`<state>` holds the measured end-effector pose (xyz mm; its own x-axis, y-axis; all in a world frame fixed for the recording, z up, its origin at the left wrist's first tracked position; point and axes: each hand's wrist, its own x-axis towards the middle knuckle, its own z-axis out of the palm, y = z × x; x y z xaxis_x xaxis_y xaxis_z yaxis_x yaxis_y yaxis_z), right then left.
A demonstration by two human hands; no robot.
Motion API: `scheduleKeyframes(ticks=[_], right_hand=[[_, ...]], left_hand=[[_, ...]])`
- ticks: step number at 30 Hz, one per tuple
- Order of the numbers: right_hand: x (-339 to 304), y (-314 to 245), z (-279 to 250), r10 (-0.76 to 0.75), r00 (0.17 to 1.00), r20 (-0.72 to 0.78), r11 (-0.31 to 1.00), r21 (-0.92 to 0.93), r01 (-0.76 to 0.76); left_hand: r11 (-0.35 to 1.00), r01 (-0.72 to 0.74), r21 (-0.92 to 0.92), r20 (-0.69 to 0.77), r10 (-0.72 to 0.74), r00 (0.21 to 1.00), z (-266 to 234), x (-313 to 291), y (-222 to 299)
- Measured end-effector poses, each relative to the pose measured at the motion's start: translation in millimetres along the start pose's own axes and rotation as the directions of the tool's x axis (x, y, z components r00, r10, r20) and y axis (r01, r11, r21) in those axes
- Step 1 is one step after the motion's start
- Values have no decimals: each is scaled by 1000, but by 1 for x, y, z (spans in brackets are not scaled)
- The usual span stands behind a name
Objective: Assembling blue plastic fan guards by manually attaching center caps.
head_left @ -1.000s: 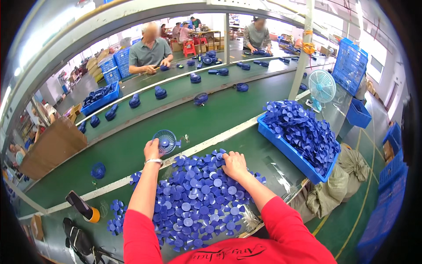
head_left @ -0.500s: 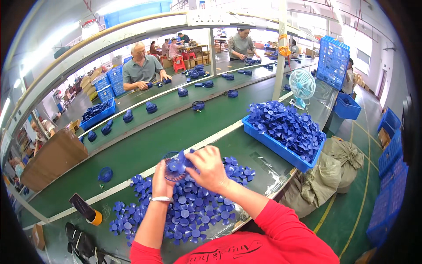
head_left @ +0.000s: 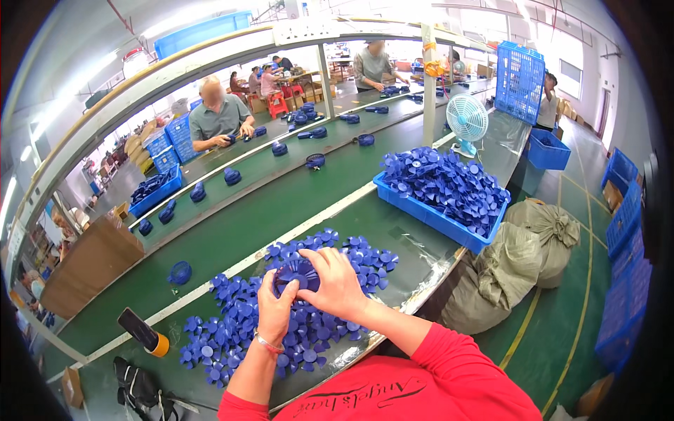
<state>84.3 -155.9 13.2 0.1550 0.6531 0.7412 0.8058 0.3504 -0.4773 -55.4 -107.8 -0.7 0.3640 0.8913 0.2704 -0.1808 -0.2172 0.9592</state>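
Above a heap of blue fan blades point(head_left: 232, 298), I hold a small round blue fan housing point(head_left: 298, 272) with ribbed sides. My left hand point(head_left: 275, 309) grips its near left side, fingers and thumb closed. Around its right and far edge wraps my right hand point(head_left: 337, 286), its thumb pressing at the near rim. Between my hands the inside of the housing is partly covered, so how the blade sits in it cannot be made out. More loose blades lie under and around both wrists on the green table.
At the right a blue tray point(head_left: 449, 228) is piled with fan blades, with a desk fan point(head_left: 467, 121) behind it. A phone on a yellow-banded stand point(head_left: 158, 344) is at the left. Fan units line the conveyor point(head_left: 295, 186). Sacks point(head_left: 519, 252) stand beside the table. Co-workers sit across.
My right hand, earlier holding a fan blade over the housing, is now wrapped round the housing with my left. The housing has moved slightly right and down, and the view has shifted.
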Motion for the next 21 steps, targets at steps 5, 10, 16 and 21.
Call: scheduleKeyframes(ticks=[5,10,16,21], right_hand=[[-13,19,0,255,933,254,923,223,-313],[-27,18,21,128,988,89,980,143,-140],[2,38,39,302,826,476,900,145,-412],[70,120,71,469,699,539,740,193,-645]], left_hand=[[975,-88,205,4,89,996,10,-4,-10],[937,-85,338,-74,117,990,8,-5,-16],[915,-2,404,-170,77,982,-6,0,-28],[995,1,104,-333,34,942,-33,-3,1]])
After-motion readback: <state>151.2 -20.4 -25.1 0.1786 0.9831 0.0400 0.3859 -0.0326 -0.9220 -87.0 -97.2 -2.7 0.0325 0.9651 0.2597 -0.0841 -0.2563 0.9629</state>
